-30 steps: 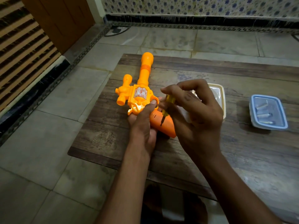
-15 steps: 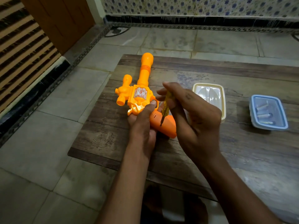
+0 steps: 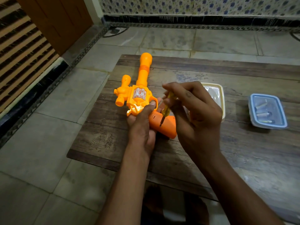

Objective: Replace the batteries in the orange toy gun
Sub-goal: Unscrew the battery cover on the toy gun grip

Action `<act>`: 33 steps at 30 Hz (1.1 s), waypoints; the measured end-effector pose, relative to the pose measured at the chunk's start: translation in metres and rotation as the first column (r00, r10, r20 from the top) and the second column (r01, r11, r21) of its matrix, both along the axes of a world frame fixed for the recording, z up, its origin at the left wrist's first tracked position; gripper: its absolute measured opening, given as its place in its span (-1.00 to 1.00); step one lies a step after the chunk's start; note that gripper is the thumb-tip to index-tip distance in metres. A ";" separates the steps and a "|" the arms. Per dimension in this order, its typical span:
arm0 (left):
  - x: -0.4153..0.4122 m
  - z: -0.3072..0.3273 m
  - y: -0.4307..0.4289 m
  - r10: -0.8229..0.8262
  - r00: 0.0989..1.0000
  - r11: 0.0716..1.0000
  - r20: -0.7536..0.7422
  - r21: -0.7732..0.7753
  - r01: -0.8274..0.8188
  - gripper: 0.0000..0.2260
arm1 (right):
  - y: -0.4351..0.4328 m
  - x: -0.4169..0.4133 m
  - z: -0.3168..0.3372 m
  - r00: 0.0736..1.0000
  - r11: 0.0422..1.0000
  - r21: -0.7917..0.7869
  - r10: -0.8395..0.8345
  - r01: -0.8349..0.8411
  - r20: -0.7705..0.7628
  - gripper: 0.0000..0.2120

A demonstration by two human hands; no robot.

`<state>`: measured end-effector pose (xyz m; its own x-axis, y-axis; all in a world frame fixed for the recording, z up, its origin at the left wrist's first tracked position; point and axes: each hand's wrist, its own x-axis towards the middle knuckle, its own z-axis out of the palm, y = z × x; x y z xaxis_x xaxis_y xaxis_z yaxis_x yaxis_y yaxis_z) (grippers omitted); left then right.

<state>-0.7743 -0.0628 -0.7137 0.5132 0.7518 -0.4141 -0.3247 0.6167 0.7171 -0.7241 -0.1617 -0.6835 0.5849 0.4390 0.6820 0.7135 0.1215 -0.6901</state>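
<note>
- Blue tub (image 3: pixel 251 109) holds three batteries (image 3: pixel 262 114); cream tub (image 3: pixel 223 103) partly hidden by right hand (image 3: pixel 198 114), contents unclear.
- Toy gun (image 3: pixel 139 95) on table (image 3: pixel 243 151), left hand (image 3: pixel 141 127) grasping it; right hand pinches screwdriver (image 3: pixel 167 108).

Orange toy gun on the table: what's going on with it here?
A person's left hand holds the orange toy gun near its trigger, over the wooden table. The right hand pinches a yellow screwdriver, its tip set on the gun's grip, whose cover looks still closed. Three batteries lie in a blue-rimmed container to the right; a cream container sits partly behind the right hand.
</note>
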 end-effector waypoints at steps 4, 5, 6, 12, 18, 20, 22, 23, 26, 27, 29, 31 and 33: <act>-0.001 0.002 0.000 -0.021 0.999 1.000 0.046 0.019 0.020 -0.72 | -0.001 0.000 -0.001 0.999 1.000 0.003 0.026 -0.026 -0.035 -0.72; -0.001 0.002 0.001 -0.016 0.999 1.000 0.037 0.012 0.015 -0.71 | -0.001 0.000 0.000 1.000 1.000 -0.004 0.016 -0.016 -0.019 -0.74; -0.001 0.001 0.001 -0.016 1.000 1.000 0.025 0.011 0.015 -0.73 | -0.001 -0.001 0.000 1.000 1.000 -0.011 -0.001 0.001 0.004 -0.75; -0.001 0.004 -0.001 -0.022 0.999 1.000 0.026 -0.003 0.022 -0.74 | 0.000 -0.001 0.000 1.000 1.000 -0.020 0.008 -0.008 0.013 -0.71; -0.001 0.000 0.001 -0.031 0.999 0.999 -0.009 0.016 0.031 -0.79 | 0.000 -0.002 0.001 0.998 0.999 -0.018 -0.031 0.032 0.060 -0.75; 0.000 -0.001 0.001 -0.017 1.000 1.000 -0.016 0.012 0.018 -0.75 | 0.000 -0.002 0.001 0.999 1.000 -0.009 -0.016 0.016 0.034 -0.73; 0.000 -0.002 0.001 -0.005 1.000 1.000 -0.001 0.015 0.005 -0.67 | -0.001 -0.002 0.000 0.999 0.999 -0.003 0.036 -0.036 -0.006 -0.69; 0.000 -0.002 0.001 0.008 1.000 1.000 -0.006 0.014 -0.008 -0.61 | -0.002 -0.002 0.000 0.998 0.998 -0.004 0.062 -0.062 -0.022 -0.68; 0.001 -0.004 0.003 0.044 0.998 0.999 -0.040 0.003 -0.044 -0.59 | -0.002 -0.003 0.001 0.996 0.997 -0.022 0.076 -0.076 -0.038 -0.69; 0.001 -0.004 0.003 0.032 0.999 0.999 -0.030 0.000 -0.032 -0.63 | -0.001 -0.004 0.001 0.998 0.998 -0.029 0.053 -0.053 -0.027 -0.72; 0.000 -0.004 0.003 0.013 1.000 1.000 -0.020 -0.008 -0.013 -0.66 | 0.000 -0.004 0.001 1.000 0.999 -0.038 -0.008 0.008 0.004 -0.77; -0.001 -0.003 0.003 0.012 1.000 1.000 -0.015 -0.017 -0.012 -0.67 | 0.001 -0.002 0.000 0.999 0.998 -0.034 -0.045 0.045 0.002 -0.79; 0.000 0.001 0.000 -0.009 1.000 1.000 0.013 -0.009 0.009 -0.70 | 0.001 0.000 -0.002 0.998 0.998 -0.026 -0.058 0.057 -0.016 -0.75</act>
<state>-0.7747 -0.0624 -0.7125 0.5257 0.7432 -0.4139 -0.3283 0.6261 0.7073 -0.7240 -0.1605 -0.6854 0.6211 0.4218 0.6605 0.7068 0.0626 -0.7046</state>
